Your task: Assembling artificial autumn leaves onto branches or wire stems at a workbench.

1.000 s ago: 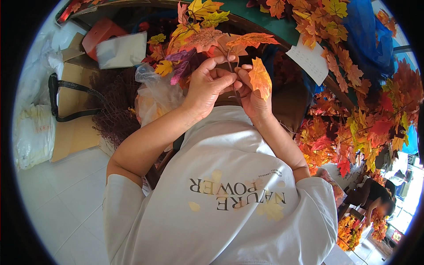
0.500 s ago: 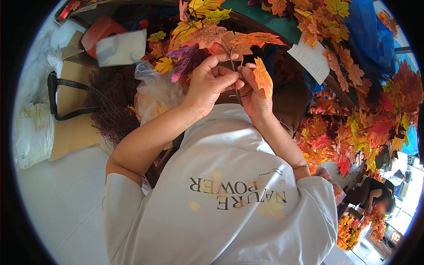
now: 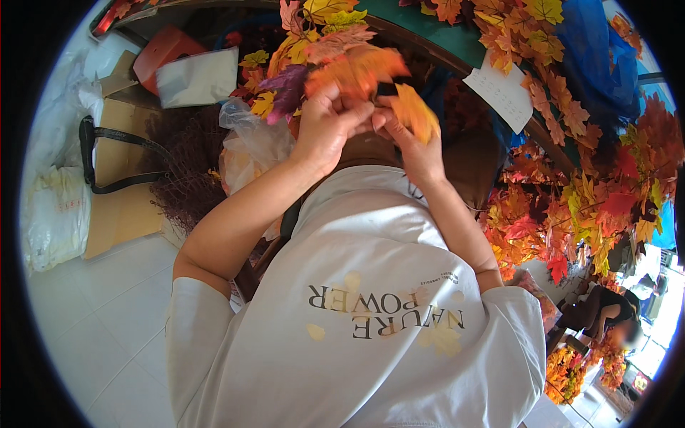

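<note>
Fingers of both hands meet in front of the person's chest, pinched together on a spray of artificial autumn leaves. Those of the left hand (image 3: pixel 325 125) are closed around the spray's orange leaf cluster (image 3: pixel 357 71), which is blurred. Fingertips of the right hand (image 3: pixel 414 146) touch the left hand's and clamp a single orange leaf (image 3: pixel 414 110) that sticks out to the right. Above the left hand the spray (image 3: pixel 314 43) fans out in purple, yellow, pink and orange leaves. It is held up in the air, just off the near edge of a green counter (image 3: pixel 457 43) that runs across the top of the view. More orange leaves lie along that counter, and a white paper slip (image 3: pixel 503 89) hangs over its near edge. To the right, well apart from the hands, a large heap of red, orange and yellow leaves (image 3: pixel 585 207) stands by the counter's right end. Below the left forearm sits a clear plastic bag (image 3: pixel 250 146), beside a dark brown tangle of twigs (image 3: pixel 189 171). Farther left on the white tiled floor (image 3: pixel 93 321) lie a flattened cardboard box (image 3: pixel 118 182) with a black strap and a white sack (image 3: pixel 53 217). The person's white shirt (image 3: pixel 371 307) fills the lower middle.
</note>
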Available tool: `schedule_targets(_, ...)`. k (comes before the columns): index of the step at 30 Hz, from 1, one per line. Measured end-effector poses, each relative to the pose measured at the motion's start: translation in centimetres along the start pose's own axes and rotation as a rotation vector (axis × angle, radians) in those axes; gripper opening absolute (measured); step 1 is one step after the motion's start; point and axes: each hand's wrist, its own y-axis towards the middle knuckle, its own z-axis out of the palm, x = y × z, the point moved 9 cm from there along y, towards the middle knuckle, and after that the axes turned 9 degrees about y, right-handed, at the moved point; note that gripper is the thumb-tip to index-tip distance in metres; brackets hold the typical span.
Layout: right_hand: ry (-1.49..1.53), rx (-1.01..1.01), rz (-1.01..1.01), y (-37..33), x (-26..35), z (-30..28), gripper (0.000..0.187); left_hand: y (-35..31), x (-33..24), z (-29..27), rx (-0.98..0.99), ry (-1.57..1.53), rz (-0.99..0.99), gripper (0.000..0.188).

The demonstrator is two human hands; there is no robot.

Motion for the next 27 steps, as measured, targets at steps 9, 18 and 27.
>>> schedule_targets(9,-0.972,0.259,0.112,-1.9,2.7,1.1,0.029,1.7,-4.2,-5.0,-0.207,-0.194,0.248,0.014)
schedule_targets(18,-0.962,0.325,0.144,-1.9,0.3,4.5,0.027,1.9,-4.9,-4.6,-0.211,-0.215,0.267,0.014)
schedule_targets(27,-1.7,0.158,-0.462,-1.2,2.5,5.9,0.009,-0.6,1.5,-0.9,-0.088,-0.072,-0.128,0.021)
